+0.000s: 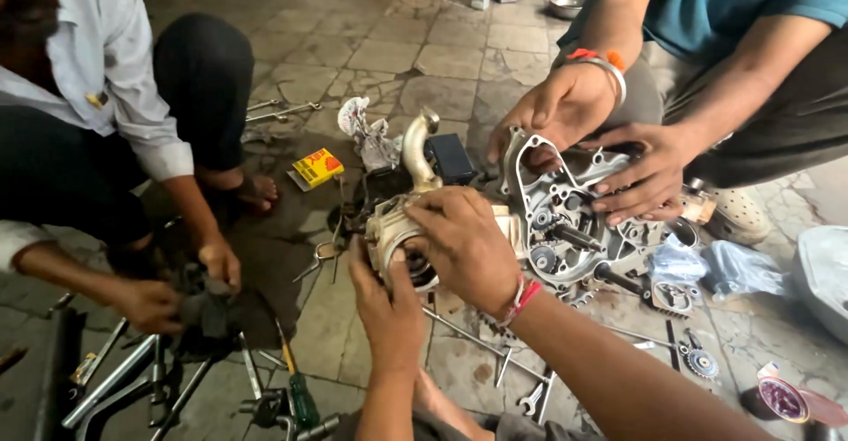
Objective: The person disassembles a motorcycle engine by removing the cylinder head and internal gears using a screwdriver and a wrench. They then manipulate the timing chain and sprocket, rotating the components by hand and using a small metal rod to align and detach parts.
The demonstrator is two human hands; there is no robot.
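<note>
Stone floor's littered with tools; left hand [386, 293] cups the engine cylinder [399, 233] from below, right hand [464, 245] clamps over its top, crankcase [565, 220] just right of both.

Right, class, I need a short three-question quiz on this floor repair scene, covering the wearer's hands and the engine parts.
1. True or false: both of the wearer's hands rest on the pale metal cylinder piece with a curved pipe.
2. Which lies nearest the small yellow and red box? A the crumpled white rag, B the round metal bowl, C the green-handled screwdriver.
3. Whose hands hold the grey open engine casing?

Key: 1 true: left hand from below, right hand on top. 2 A. 3 Another person's, in a teal shirt.
</note>
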